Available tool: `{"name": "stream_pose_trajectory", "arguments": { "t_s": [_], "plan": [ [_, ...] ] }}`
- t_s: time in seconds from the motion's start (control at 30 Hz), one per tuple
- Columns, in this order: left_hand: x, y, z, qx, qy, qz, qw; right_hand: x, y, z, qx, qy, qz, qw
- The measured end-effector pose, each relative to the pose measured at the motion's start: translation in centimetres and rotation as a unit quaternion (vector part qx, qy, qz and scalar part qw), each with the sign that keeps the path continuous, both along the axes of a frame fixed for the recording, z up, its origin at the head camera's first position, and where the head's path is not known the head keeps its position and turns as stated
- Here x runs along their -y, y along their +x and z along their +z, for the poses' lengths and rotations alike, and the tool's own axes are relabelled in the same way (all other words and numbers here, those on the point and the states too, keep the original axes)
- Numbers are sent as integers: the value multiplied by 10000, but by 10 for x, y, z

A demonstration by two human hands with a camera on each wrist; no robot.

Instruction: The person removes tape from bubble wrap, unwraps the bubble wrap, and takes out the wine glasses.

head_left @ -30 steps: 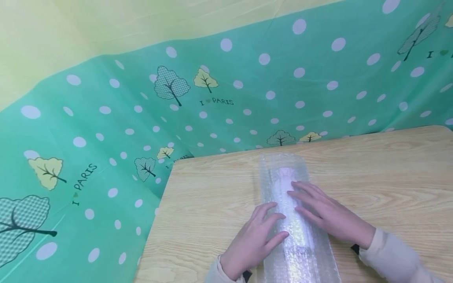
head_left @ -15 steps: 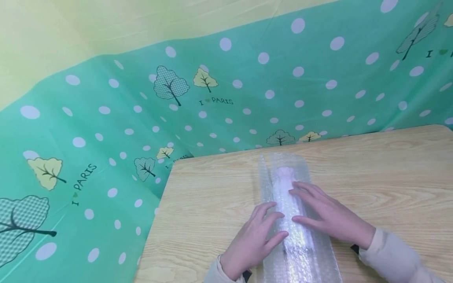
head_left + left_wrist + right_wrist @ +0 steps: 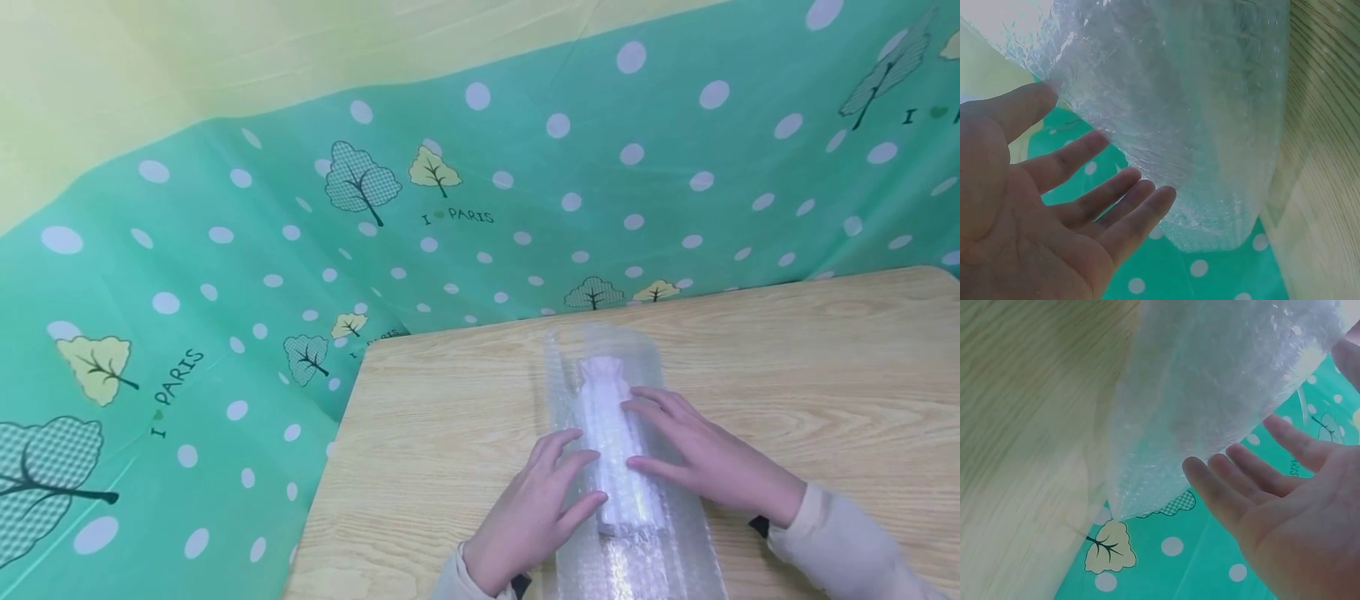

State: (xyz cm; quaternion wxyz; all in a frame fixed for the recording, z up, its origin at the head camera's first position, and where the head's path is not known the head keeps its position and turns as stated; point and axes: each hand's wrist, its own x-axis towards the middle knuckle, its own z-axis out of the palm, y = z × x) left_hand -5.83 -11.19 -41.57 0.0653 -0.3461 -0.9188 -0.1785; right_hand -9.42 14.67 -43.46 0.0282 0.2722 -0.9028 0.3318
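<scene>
A sheet of clear bubble wrap (image 3: 637, 575) lies lengthwise in front of me, wrapped around a long white object (image 3: 611, 433) with a narrowed neck at its far end. Through the plastic, its exact kind is blurred. My left hand (image 3: 528, 508) touches the left side of the bundle, fingers spread and slightly bent. On the other side, my right hand (image 3: 705, 454) rests its fingertips on the wrap, thumb apart from the fingers. Both wrist views show the fingertips of the left hand (image 3: 1054, 200) and right hand (image 3: 1291, 494) right at the bubble wrap's surface, palms facing it.
The bundle lies on a wood-grain table (image 3: 442, 400). Behind the table and on its left hangs a green cloth (image 3: 510, 250) with white dots and printed trees, yellow along its top. Light sleeves cover both forearms.
My right hand has shifted slightly right, its thumb now spread lower. The wrap lies changed at its far left edge, and the white object's near end shows more distinctly. My left hand hardly moves.
</scene>
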Motion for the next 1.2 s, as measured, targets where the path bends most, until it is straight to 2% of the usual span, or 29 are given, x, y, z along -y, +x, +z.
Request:
{"name": "stream_pose_trajectory", "arguments": {
  "t_s": [0.37, 0.63, 1.03, 1.2],
  "plan": [
    [3, -1, 0, 350, -68, 168, 9992, -8, -3, 2, -234, 83, 20, 9997],
    [5, -3, -2, 238, -48, 158, 9996, -12, -6, 3, -513, 106, 134, 9985],
    [5, -2, 2, 613, -313, 316, 9971, -20, -6, 6, 29, 123, 92, 9999],
    [5, -3, 1, 672, -419, 372, 9962, -23, -6, 5, -25, 92, 142, 9999]
  ]
}}
